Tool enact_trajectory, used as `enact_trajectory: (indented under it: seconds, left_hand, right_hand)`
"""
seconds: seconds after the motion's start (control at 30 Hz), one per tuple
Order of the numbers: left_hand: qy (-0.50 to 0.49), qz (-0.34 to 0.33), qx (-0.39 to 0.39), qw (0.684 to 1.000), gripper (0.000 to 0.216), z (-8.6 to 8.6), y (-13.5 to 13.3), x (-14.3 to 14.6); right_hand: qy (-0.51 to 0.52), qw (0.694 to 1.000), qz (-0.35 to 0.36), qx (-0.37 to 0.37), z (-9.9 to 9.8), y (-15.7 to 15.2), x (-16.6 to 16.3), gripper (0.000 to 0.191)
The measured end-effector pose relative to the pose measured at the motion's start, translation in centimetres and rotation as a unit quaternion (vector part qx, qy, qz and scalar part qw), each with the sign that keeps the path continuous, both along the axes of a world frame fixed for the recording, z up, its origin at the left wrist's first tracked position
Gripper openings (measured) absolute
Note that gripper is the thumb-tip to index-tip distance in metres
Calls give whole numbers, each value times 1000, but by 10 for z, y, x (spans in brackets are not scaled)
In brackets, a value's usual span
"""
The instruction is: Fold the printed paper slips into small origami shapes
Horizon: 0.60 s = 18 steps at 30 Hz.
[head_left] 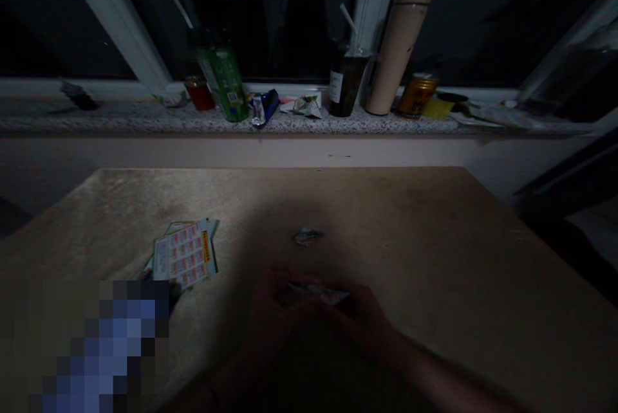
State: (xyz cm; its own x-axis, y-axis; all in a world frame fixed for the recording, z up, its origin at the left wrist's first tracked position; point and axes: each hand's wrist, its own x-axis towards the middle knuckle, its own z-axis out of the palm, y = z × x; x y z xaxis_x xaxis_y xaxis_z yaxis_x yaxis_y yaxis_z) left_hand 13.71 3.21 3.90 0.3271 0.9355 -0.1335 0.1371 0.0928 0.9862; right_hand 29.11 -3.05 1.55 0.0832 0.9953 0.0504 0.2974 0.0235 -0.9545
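Note:
Both my hands are close together over the table in deep shadow. My left hand (273, 307) and my right hand (360, 313) are closed on one piece of folded paper (333, 296), whose pale pointed end sticks out towards the right. The fingertips are dim, so the exact folds are hard to make out. Just beyond my hands, apart from them, a small folded paper piece (308, 236) lies on the tabletop. To the left lies a small stack of printed sheets (186, 252) with rows of red marks.
The table (415, 207) meets a wall below a granite windowsill (145, 118). On the sill stand a green bottle (226, 82), a dark cup with a straw (345, 85), a tall pink flask (400, 46), an orange can (418, 96) and crumpled wrappers (306, 105). The lower left corner is pixelated.

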Motion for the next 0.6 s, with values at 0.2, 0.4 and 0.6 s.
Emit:
enact_trajectory:
  seconds: [0.2, 0.4, 0.6]
  left_hand:
    - [59, 10, 66, 996, 20, -5, 4, -1]
    - [17, -83, 23, 996, 29, -5, 6, -1]
    - [21, -158, 26, 987, 25, -6, 4, -2]
  right_hand:
    - [-3, 999, 30, 15, -4, -1, 2, 23]
    - [26, 999, 21, 5, -5, -2, 4, 24]
    - [86, 995, 48, -20, -5, -2, 4, 22]
